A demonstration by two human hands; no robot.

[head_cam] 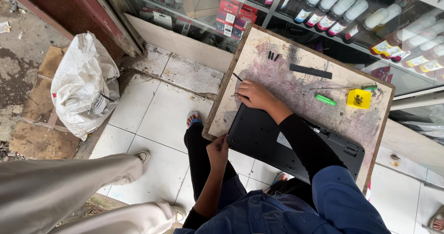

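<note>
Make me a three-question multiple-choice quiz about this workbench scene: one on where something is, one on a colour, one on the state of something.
1. Where does the yellow block lie?
A. on the floor tiles
B. on the wooden board, near its right edge
C. on the white sack

2. What colour is the flat device under the person's arm?
A. black
B. red
C. white

3. What is the right hand doing?
A. hanging free in the air
B. resting on the board, pinching a thin dark tool
C. gripping a bottle

Answers:
1 B: the block sits on the stained wooden board, beside a green-handled tool.
2 A: its whole casing is black.
3 B: the fingers close on a thin tool at the board's left part, while the left hand touches the device's near edge.
</note>
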